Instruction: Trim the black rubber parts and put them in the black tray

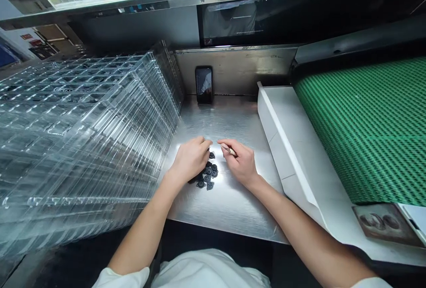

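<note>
My left hand [191, 157] is closed in a pinch over the steel worktop [233, 208]. A dark bit shows at its fingertips, apparently a small black part, mostly hidden by the fingers. Just right of it, my right hand [241, 161] grips a slim, pen-like tool [229, 149] with a pale tan body; its exact kind is unclear. The fingertips of both hands are close but apart. Below and beside my left hand lies a loose pile of small black parts [208, 171], round with pointed lobes. Some of the pile is covered by that hand.
Tall stacks of clear plastic compartment trays [133, 115] stand on the left, with dark parts in the top ones. A phone [204, 84] leans upright against the back panel. To the right are a white ledge [289, 119] and a green conveyor belt [369, 119].
</note>
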Available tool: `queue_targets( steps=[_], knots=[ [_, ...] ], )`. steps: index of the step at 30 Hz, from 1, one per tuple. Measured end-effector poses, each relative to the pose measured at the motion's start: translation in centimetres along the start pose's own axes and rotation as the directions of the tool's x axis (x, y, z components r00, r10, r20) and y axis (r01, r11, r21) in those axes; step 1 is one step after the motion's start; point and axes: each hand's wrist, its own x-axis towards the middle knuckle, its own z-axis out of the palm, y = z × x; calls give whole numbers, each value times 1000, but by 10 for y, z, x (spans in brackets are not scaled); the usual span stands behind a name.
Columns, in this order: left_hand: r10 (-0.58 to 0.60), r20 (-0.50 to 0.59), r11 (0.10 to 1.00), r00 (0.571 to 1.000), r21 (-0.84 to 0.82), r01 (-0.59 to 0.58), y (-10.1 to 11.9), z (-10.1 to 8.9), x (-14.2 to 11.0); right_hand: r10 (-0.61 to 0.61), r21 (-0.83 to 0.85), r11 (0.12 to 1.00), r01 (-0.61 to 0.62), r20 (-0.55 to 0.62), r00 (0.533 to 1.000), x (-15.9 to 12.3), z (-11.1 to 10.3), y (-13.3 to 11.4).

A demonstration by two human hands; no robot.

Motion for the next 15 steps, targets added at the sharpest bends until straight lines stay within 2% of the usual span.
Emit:
queue_targets(
  steps=[6,15],
  knots=[
    [145,64,989,987,-19,-144,5,6,4,6,-15,1000,-5,6,1000,0,0,2],
    [169,64,986,984,4,-169,6,12,4,23,-9,1000,-23,1,1000,2,-1,2]
  ],
)
